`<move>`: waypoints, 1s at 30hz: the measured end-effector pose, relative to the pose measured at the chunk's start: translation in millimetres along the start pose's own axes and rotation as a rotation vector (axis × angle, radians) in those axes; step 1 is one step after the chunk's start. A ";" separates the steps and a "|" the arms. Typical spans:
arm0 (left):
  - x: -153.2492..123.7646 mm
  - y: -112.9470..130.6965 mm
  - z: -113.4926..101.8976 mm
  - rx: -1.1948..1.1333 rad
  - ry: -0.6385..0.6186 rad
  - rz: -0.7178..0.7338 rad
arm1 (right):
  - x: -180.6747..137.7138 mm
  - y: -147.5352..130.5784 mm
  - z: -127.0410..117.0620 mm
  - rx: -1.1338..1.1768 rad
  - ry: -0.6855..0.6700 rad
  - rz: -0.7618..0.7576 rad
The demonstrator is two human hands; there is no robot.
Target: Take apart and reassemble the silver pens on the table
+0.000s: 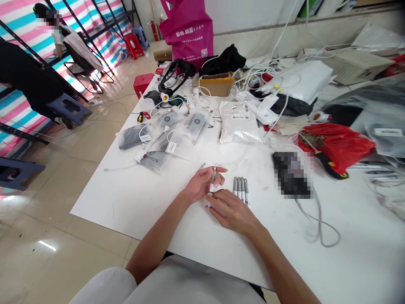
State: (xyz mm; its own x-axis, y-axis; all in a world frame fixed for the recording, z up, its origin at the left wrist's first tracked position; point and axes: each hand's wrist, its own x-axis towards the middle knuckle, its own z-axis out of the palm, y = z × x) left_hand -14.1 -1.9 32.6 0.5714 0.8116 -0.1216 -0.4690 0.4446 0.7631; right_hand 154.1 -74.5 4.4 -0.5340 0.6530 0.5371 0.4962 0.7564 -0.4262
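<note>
Over the white table, my left hand [200, 185] is closed around a grey-and-white pen [213, 177], whose tip points away from me. My right hand [232, 210] has its fingers pinched at the near end of that same pen, partly covering it. Just right of my hands, several similar pens [241, 189] lie side by side, their grey ends facing away. Beyond my left hand the tip of another slim grey item [202, 166] shows; the hand hides most of it.
Frosted pouches [155, 162], a white parcel [239, 122] and tangled white cables [262, 69] crowd the table's far side. A screwdriver [330, 164] rests by a red bag [337, 141]. A blurred dark object [292, 175] with a grey cord lies right. Two people sit at the far left.
</note>
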 end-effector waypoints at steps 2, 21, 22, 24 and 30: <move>0.2 0.5 0.1 0.015 0.002 -0.002 | 0.3 -0.3 -0.2 0.006 0.002 0.004; -12.6 26.9 -39.2 1.455 0.428 0.107 | 3.8 1.3 1.4 -0.099 -0.134 0.222; -14.6 25.3 -40.6 1.503 0.409 0.056 | 5.8 1.5 3.0 -0.136 -0.163 0.219; -18.0 20.5 -40.2 1.552 0.410 0.004 | 10.5 1.5 6.7 -0.213 -0.216 0.207; -25.8 10.1 -29.9 1.577 0.435 -0.032 | 19.4 -5.1 15.0 -0.372 -0.290 0.169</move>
State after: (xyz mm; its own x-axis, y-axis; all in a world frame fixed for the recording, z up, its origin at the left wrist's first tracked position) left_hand -53.7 -7.0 24.5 0.2170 0.9710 -0.1003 0.8066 -0.1204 0.5787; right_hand 131.0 -65.1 6.1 -0.5673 0.7891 0.2356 0.7745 0.6085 -0.1731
